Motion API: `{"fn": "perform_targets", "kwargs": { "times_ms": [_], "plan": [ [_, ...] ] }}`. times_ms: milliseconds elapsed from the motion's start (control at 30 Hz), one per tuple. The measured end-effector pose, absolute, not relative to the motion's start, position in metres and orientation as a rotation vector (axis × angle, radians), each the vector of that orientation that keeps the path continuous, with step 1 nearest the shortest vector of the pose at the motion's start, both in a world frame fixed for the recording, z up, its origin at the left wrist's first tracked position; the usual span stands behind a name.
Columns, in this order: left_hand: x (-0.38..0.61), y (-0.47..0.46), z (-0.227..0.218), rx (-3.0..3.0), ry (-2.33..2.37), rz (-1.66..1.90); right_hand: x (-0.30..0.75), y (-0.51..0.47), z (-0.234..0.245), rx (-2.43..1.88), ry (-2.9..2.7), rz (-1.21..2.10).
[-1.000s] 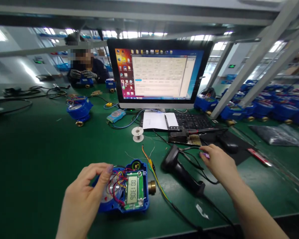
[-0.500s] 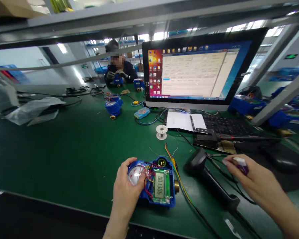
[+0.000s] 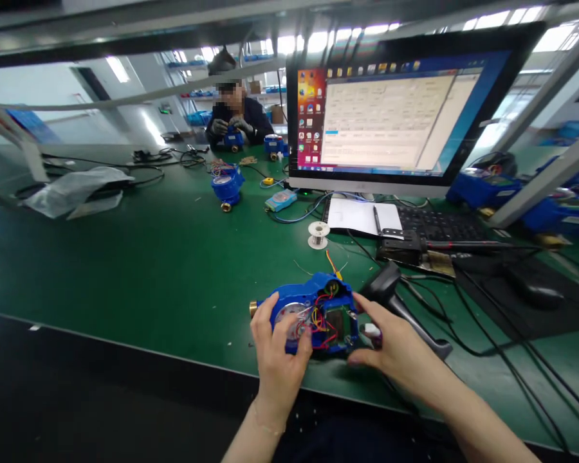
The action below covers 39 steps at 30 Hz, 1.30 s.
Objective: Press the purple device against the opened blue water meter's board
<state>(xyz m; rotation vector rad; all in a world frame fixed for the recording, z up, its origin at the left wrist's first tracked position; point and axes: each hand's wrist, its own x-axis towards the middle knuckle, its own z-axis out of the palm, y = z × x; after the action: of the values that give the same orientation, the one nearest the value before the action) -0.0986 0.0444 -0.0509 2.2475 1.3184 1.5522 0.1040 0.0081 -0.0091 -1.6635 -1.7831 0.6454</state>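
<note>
- My left hand (image 3: 280, 344) holds the blue meter (image 3: 292, 294) by its dial end, fingers parted in a moderate spread: fingertips reach over the housing and dial, thumb bent in beside the wires.
- My right hand (image 3: 390, 337) stands at the meter's other end, thumb and forefinger wide apart around it; the forefinger is at the upper corner, and from my view I cannot tell whether the thumb touches.
- A small white-ended object (image 3: 369, 330) is tucked inside that right hand, mostly hidden by the fingers.
- Between both hands, the blue meter sits open at the near edge of the green table (image 3: 149, 270), its brass fitting (image 3: 253, 309) pointing left; I cannot tell whether it rests fully on the surface.
- Red and yellow wires (image 3: 317, 316) loop between the round dial (image 3: 289, 313) and a dark display (image 3: 336, 320), its reading illegible to me.
- Just beyond my right hand lies a black scanner (image 3: 385, 283); a white spool (image 3: 318, 236) stands past the meter.
- Farther back, a lit monitor (image 3: 386, 122) rises behind an open notebook (image 3: 359, 215); across the table, a co-worker's gloved hands (image 3: 240, 125) hold another blue unit (image 3: 233, 137).
</note>
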Motion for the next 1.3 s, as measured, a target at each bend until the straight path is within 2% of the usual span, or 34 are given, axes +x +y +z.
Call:
{"fn": "perform_targets", "kwargs": {
  "times_ms": [100,200,400,700,1300],
  "plan": [
    [-0.107,0.043,-0.034,2.095,1.223,1.311,0.105,0.001,0.010,-1.519,-1.790,0.397],
    [-0.111,0.045,-0.018,2.108,1.208,1.308,0.096,0.001,0.025,-1.378,-1.796,0.299],
    [-0.102,0.052,0.001,2.109,1.287,1.304,0.076,0.031,0.035,-1.283,-1.897,0.420],
    [-0.097,0.052,-0.003,1.811,1.348,1.183,0.075,0.058,0.039,-1.357,-2.112,0.543],
    [-0.106,0.046,-0.005,2.115,1.202,1.286,0.067,0.058,0.055,-1.330,-2.403,0.494]
  ]
}}
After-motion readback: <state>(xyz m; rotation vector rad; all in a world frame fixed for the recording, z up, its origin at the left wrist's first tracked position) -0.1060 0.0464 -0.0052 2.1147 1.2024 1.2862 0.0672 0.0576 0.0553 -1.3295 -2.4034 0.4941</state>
